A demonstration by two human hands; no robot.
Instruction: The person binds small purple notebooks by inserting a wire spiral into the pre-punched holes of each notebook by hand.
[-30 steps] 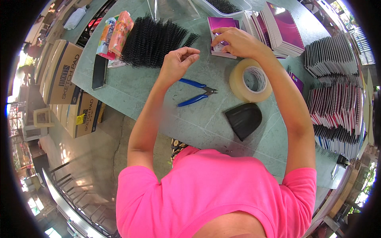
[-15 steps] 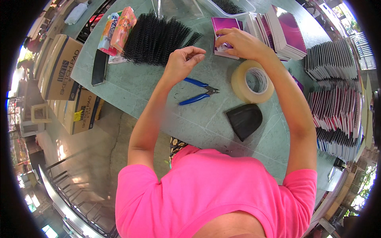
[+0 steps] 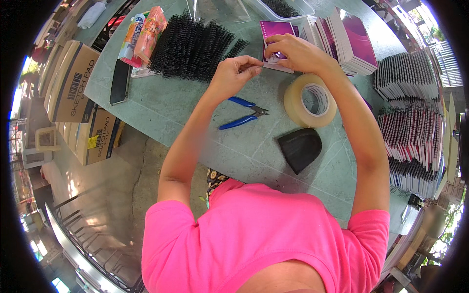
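Note:
Under my right hand (image 3: 300, 52) lies a small notebook (image 3: 274, 28) with a purple cover; my fingers curl over it and grip its right side. My left hand (image 3: 237, 75) is pinched, its fingertips at the notebook's lower left corner. Whatever sits in that pinch is too small to make out. Closer to me lie blue-handled cutting pliers (image 3: 238, 121), jaws toward the right. A wide roll of clear tape (image 3: 294, 103) rests below my right wrist, with a black rounded block or pouch (image 3: 300, 150) beneath it. Black spiral binding coils (image 3: 188, 49) are heaped left of my left hand.
Purple notebooks (image 3: 359, 41) stand stacked beyond my right forearm. Rows of spiral-bound notebooks (image 3: 408, 127) line the right side. A clear bin (image 3: 305, 9) of coils is at the back. Left are colourful packets (image 3: 150, 34), a dark phone-like object (image 3: 120, 82) and cardboard boxes (image 3: 73, 88).
My left hand has moved right and slightly down, bringing its pinched fingertips to the notebook's corner. My right hand has stayed on the notebook.

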